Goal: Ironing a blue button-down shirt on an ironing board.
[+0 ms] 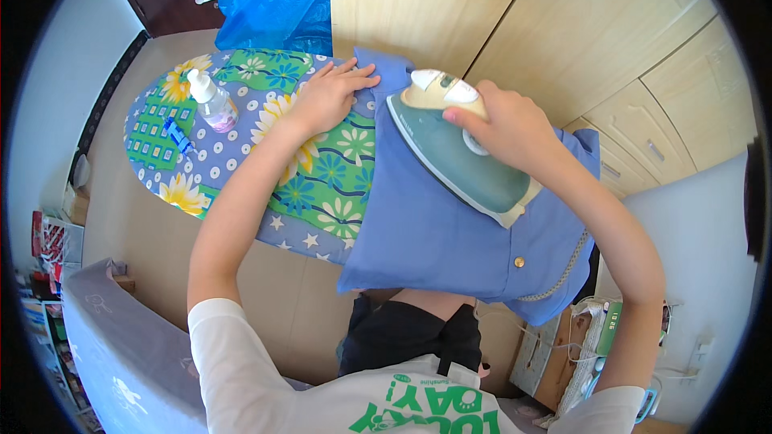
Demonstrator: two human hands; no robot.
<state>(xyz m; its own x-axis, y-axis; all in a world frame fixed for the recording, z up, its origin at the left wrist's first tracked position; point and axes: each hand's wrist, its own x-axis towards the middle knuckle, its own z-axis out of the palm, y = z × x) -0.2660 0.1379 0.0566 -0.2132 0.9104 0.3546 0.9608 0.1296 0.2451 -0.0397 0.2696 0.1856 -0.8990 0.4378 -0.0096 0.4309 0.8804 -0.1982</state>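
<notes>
My right hand (509,123) is closed round the handle of a teal and cream electric iron (452,157). The iron lies on a blue garment (422,241) with a gold button and a braided cord, spread over the right part of the ironing board (332,181). Fingers spread, my left hand (338,90) presses down at the garment's upper left edge, partly on the board's flowered cover. Left of that hand, a clear spray bottle (216,105) with a white top stands on the board, beside a small blue object (179,135) that I cannot make out.
Pale wooden cabinets (434,0) rise right behind the board. A bed or sofa with a grey-blue cover (132,343) is at the lower left. At the lower right stands a small cabinet (546,349) with white cables near it. A blue plastic sheet (271,18) hangs beyond the board.
</notes>
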